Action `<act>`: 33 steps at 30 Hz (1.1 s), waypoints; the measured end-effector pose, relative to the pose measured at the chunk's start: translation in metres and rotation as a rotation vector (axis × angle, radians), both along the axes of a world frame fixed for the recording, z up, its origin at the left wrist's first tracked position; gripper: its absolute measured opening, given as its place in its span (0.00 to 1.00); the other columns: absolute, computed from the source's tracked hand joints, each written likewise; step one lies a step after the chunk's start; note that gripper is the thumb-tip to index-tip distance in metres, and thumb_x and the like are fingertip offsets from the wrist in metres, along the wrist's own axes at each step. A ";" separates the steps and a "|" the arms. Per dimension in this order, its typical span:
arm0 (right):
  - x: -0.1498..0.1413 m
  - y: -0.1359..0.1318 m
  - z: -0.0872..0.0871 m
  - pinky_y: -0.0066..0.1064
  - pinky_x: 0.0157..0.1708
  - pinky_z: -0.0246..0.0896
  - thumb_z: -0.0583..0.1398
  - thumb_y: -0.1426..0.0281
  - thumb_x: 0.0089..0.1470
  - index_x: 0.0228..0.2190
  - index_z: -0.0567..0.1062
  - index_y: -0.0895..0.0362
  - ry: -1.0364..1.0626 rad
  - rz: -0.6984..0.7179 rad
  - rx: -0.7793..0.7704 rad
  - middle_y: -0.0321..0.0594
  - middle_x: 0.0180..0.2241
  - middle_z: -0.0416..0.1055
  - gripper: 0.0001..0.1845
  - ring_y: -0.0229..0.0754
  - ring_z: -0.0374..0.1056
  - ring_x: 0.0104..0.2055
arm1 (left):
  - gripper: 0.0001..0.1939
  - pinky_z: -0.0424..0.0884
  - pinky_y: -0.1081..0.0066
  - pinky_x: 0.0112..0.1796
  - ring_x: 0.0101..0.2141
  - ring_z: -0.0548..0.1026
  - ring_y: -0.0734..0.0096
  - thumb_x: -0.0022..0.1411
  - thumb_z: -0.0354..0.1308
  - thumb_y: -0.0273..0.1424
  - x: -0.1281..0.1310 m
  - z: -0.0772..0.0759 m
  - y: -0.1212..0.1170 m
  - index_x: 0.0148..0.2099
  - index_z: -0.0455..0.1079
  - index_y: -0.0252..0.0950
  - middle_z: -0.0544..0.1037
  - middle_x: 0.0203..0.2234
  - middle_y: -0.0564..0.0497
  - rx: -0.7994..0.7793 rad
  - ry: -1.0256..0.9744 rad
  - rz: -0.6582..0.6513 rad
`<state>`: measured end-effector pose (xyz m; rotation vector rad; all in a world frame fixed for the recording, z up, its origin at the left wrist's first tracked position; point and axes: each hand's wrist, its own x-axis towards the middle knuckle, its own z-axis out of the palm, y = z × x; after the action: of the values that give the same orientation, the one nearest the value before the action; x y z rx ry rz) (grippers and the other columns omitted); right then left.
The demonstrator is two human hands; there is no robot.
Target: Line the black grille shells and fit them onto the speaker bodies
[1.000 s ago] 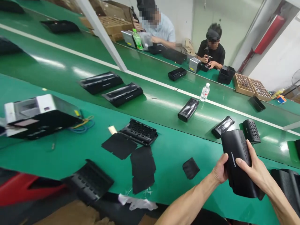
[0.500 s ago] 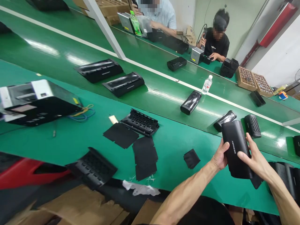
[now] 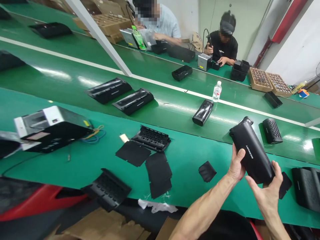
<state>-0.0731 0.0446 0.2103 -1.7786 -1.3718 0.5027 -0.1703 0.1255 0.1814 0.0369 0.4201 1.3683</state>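
Note:
A black plastic housing point(image 3: 254, 155) with white MERKURY lettering is held tilted above the green bench. My left hand point(image 3: 237, 165) is closed on its left side, the thumb lying on the front face. Around the lower right end is my right hand point(image 3: 268, 186), fingers against the far edge and thumb at the bottom corner. Partly behind the housing stands another glossy black housing point(image 3: 247, 120) on the conveyor. A small black sheet point(image 3: 207, 171) lies left of my hands, and another black sheet point(image 3: 285, 185) shows just beyond my right hand.
Flat black sheets point(image 3: 158, 175) and an open perforated shell point(image 3: 151, 138) lie on the bench point(image 3: 185, 146). Another shell point(image 3: 110, 188) overhangs its front edge. A boxy machine point(image 3: 53, 128) stands left. Several housings and a water bottle point(image 3: 217, 91) sit on the conveyor. Two people work across it.
The housing has turned, its top swinging left and its lower end right. My right hand has shifted from its right side to the lower end. Across the conveyor, one person raised a handheld tool.

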 end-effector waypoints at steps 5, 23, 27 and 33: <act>0.001 0.016 -0.002 0.59 0.68 0.54 0.71 0.49 0.53 0.67 0.59 0.51 -0.064 -0.026 0.235 0.52 0.66 0.58 0.50 0.64 0.58 0.68 | 0.48 0.71 0.54 0.58 0.53 0.78 0.53 0.48 0.80 0.46 0.008 0.002 0.006 0.68 0.64 0.48 0.80 0.52 0.48 0.049 0.040 0.027; 0.076 0.005 0.028 0.57 0.62 0.60 0.74 0.50 0.50 0.62 0.69 0.48 0.047 0.138 0.009 0.49 0.63 0.68 0.42 0.65 0.65 0.64 | 0.55 0.63 0.50 0.65 0.64 0.70 0.37 0.41 0.82 0.39 -0.092 0.011 0.071 0.71 0.67 0.45 0.75 0.63 0.47 0.634 0.772 -0.333; 0.097 0.008 0.024 0.49 0.53 0.71 0.71 0.47 0.53 0.68 0.64 0.43 0.144 0.172 -0.131 0.49 0.64 0.67 0.46 0.62 0.71 0.59 | 0.51 0.64 0.52 0.64 0.61 0.73 0.41 0.40 0.80 0.39 -0.079 -0.019 0.053 0.67 0.72 0.41 0.80 0.58 0.47 0.396 0.616 -0.248; 0.065 0.012 -0.026 0.70 0.67 0.53 0.71 0.44 0.50 0.75 0.41 0.34 0.325 0.268 -0.073 0.39 0.78 0.41 0.64 0.74 0.38 0.78 | 0.34 0.69 0.50 0.60 0.58 0.77 0.40 0.50 0.72 0.55 -0.027 -0.059 0.004 0.50 0.82 0.35 0.86 0.47 0.40 -0.006 0.084 -0.402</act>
<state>-0.0080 0.0563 0.1840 -1.4937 -1.3763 0.9532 -0.1974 0.1293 0.1221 0.1657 0.4593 0.9713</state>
